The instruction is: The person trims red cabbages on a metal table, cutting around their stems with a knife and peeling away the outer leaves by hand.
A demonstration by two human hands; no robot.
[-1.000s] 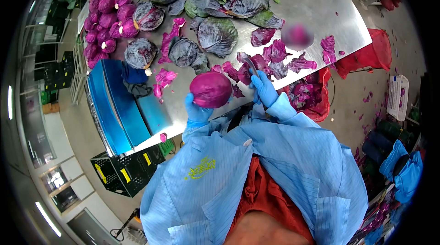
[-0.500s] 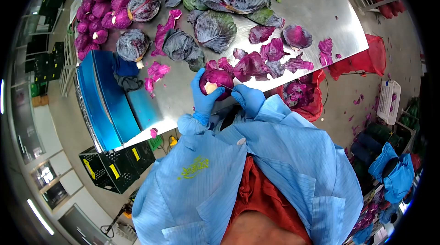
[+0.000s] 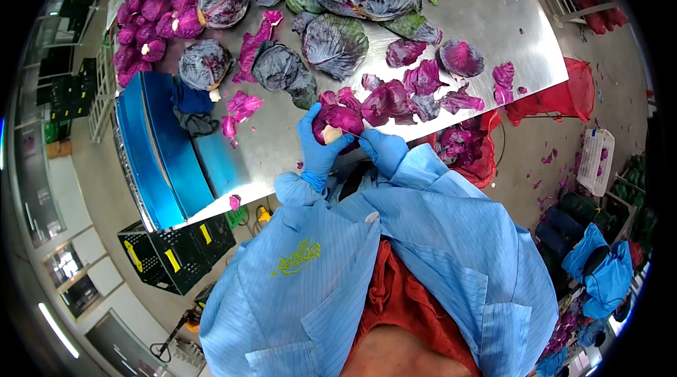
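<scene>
Bent around the left side of a trimmed red cabbage [image 3: 341,120] are the fingers of my gloved left hand [image 3: 319,143], closed on it at the table edge. The cabbage's pale cut stem faces me. My gloved right hand [image 3: 384,151] is curled beside it, closed on what looks like a knife [image 3: 357,136]; only a thin strip of blade shows, pointing at the cabbage, and the handle is hidden. Loose purple leaves [image 3: 386,103] lie just beyond. Darker untrimmed cabbages [image 3: 335,45] sit farther back on the metal table [image 3: 486,17].
Peeled red cabbages [image 3: 156,7] are piled at the far left. A blue box [image 3: 159,155] stands on the table's left part. Below the right edge hangs a red bag [image 3: 483,158] with leaf scraps. Black crates [image 3: 176,253] stand on the floor at left.
The cabbage has turned slightly in my left hand, its stem shifting a little right. Both hands stay close together at the table edge. The view has shifted slightly.
</scene>
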